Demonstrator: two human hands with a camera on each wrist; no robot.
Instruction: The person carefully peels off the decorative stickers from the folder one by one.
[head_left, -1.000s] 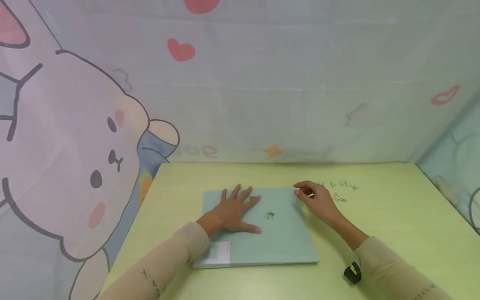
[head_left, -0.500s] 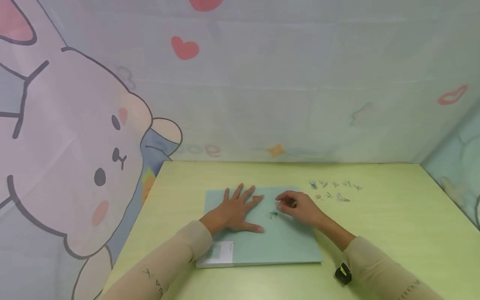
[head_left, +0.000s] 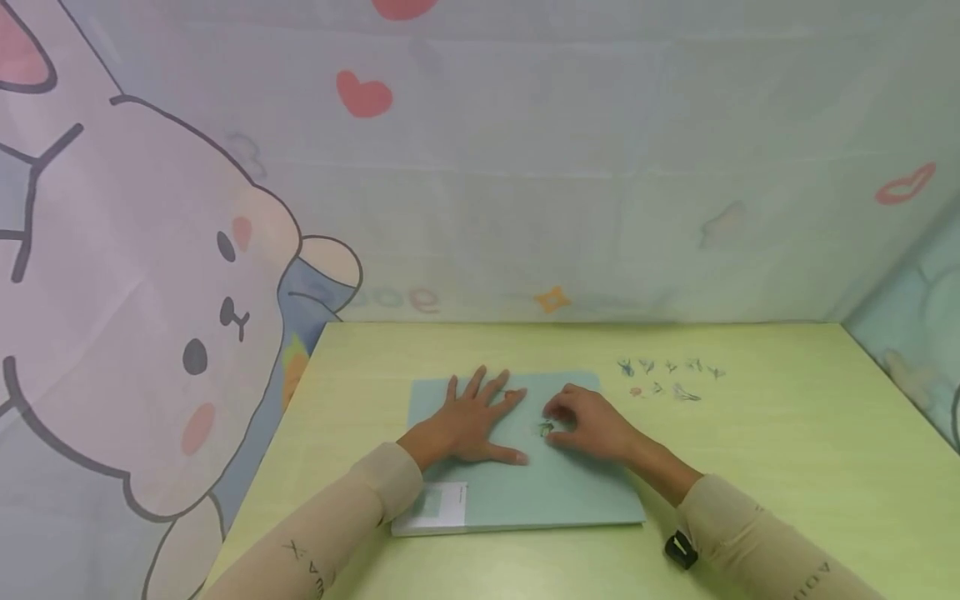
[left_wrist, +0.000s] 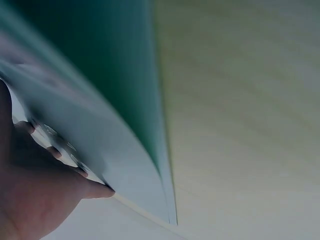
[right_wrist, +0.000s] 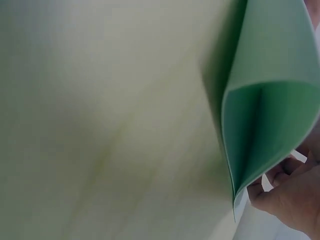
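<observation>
A pale green folder (head_left: 525,492) lies on the table, with a white label (head_left: 450,504) at its lower left corner. My left hand (head_left: 468,423) rests spread and flat on the cover. Beside its index finger shows a small orange spot (head_left: 511,395). My right hand (head_left: 588,423) reaches in from the right, with thumb and index finger at either side of a small green sticker (head_left: 545,429), seeming to pinch it. In the right wrist view the folder (right_wrist: 275,55) bulges between its sheets, with fingers (right_wrist: 270,197) beside it.
Several small stickers (head_left: 686,392) lie in two rows on the yellow-green table (head_left: 810,467), right of the folder. A black device (head_left: 681,550) sits at the right sleeve cuff. A patterned cloth (head_left: 525,167) hangs behind the table.
My right hand has moved left and down from the folder's upper right corner to the green sticker, uncovering stickers on the table. My left hand stays in place.
</observation>
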